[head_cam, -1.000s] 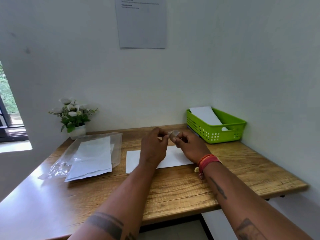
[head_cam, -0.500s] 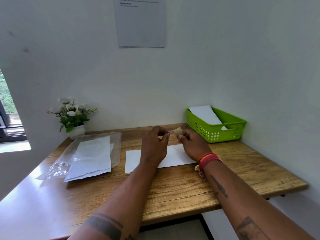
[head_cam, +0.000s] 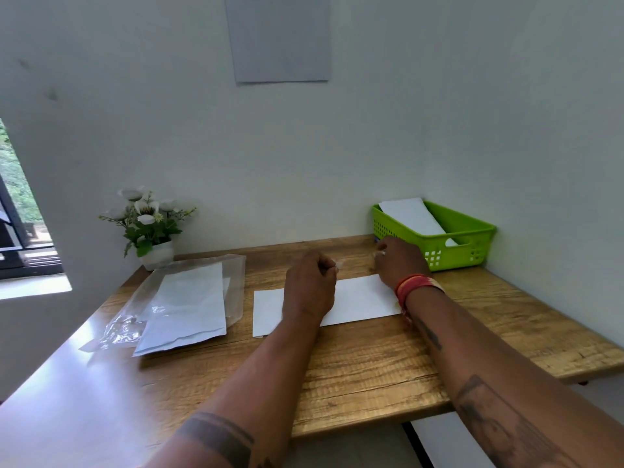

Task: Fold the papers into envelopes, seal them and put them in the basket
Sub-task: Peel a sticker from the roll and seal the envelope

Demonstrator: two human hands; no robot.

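Wooden counter (head_cam: pixel 371 366) set in a white corner. Folded white envelope (head_cam: pixel 358 300) lies flat near the counter's middle, long side running left to right, partly covered by both hands. Left hand (head_cam: pixel 309 287) sits over the envelope's left-centre, fingers curled in with thumb against forefinger, pinching a small pale scrap that shows at the fingertips; too small to name. Right hand (head_cam: pixel 400 261) is at the envelope's far right corner, just beside the basket's near wall; its fingers face away, so I cannot tell whether that grip holds anything. Red thread bands (head_cam: pixel 417 287) on the right wrist. Green plastic basket (head_cam: pixel 472 244) stands in the far right corner against the wall, one white envelope (head_cam: pixel 413 216) leaning inside. Left side of counter: clear plastic sleeve (head_cam: pixel 233 285) with a stack of white paper sheets (head_cam: pixel 189 309) on it. White potted flowers (head_cam: pixel 148 224) at the far left corner.
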